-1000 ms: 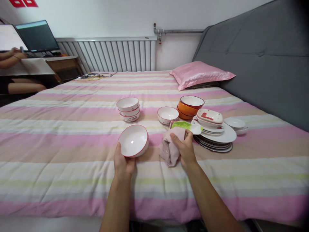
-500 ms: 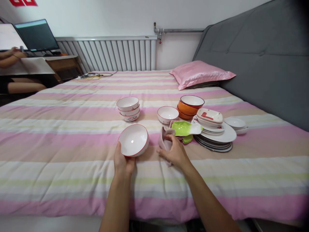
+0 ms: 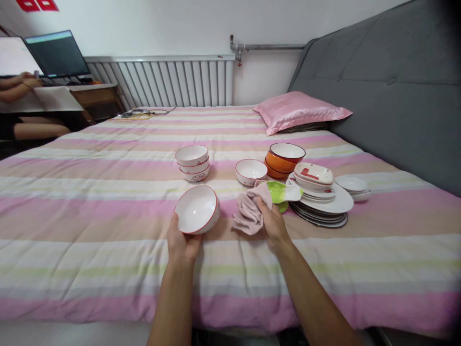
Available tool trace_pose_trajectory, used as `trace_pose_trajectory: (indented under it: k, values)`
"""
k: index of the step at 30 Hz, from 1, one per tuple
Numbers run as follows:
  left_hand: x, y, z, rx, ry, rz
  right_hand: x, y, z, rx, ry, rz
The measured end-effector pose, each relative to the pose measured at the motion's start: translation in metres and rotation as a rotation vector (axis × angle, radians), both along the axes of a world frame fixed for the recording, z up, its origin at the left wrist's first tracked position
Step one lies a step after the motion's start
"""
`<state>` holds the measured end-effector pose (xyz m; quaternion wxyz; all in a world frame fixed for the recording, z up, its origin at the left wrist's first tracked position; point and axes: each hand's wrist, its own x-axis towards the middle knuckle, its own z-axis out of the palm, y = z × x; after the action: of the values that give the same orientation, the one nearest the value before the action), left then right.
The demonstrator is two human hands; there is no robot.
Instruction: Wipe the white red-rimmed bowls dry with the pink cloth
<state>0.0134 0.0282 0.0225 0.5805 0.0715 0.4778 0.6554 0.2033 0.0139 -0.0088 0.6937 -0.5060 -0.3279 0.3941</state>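
Toward the near edge of the striped bedspread (image 3: 108, 240), a white bowl with a red rim (image 3: 196, 210) is held by the left hand (image 3: 182, 244), thumb against its side and fingers underneath, the opening tipped up toward the viewer. Over the last half second it has turned slightly, so more of its outer wall shows on the right. Beside it, the right hand (image 3: 274, 226) grips a dusty-pink cloth (image 3: 248, 212); that hand has shifted rightward, and the crumpled folds it was covering now spread into view. Cloth and bowl are apart, so the cloth is not acting on the bowl at this instant, though both remain in hand. The cloth now hides the left end of a green-and-white dish (image 3: 281, 191); whether they touch, I cannot tell. Farther out, a smaller bowl (image 3: 251, 171), three stacked white bowls (image 3: 193, 166), orange bowls (image 3: 281, 163) and a pile of plates (image 3: 343, 201) stand as they did, with the pink pillow (image 3: 302, 109) beyond.
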Motion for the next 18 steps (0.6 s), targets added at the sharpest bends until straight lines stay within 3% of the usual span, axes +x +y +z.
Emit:
trace_pose_trajectory:
  k: [3, 6, 11, 14, 18]
  values:
    - [-0.002, 0.0, 0.002, 0.001, -0.024, -0.007, -0.006, -0.002, 0.008, 0.083, 0.226, 0.026]
    - [-0.003, -0.001, 0.003, 0.008, -0.056, -0.007, -0.011, -0.006, 0.011, 0.05, 0.347, 0.122]
    - [-0.004, -0.001, 0.005, -0.01, -0.073, 0.0, -0.015, -0.013, 0.006, -0.072, 0.243, 0.38]
    - [-0.004, -0.002, 0.006, -0.023, -0.079, -0.001, -0.017, -0.014, 0.002, -0.108, 0.224, 0.385]
    - [-0.005, -0.002, 0.009, -0.031, -0.085, 0.028, -0.025, -0.013, 0.004, -0.17, 0.466, 0.381]
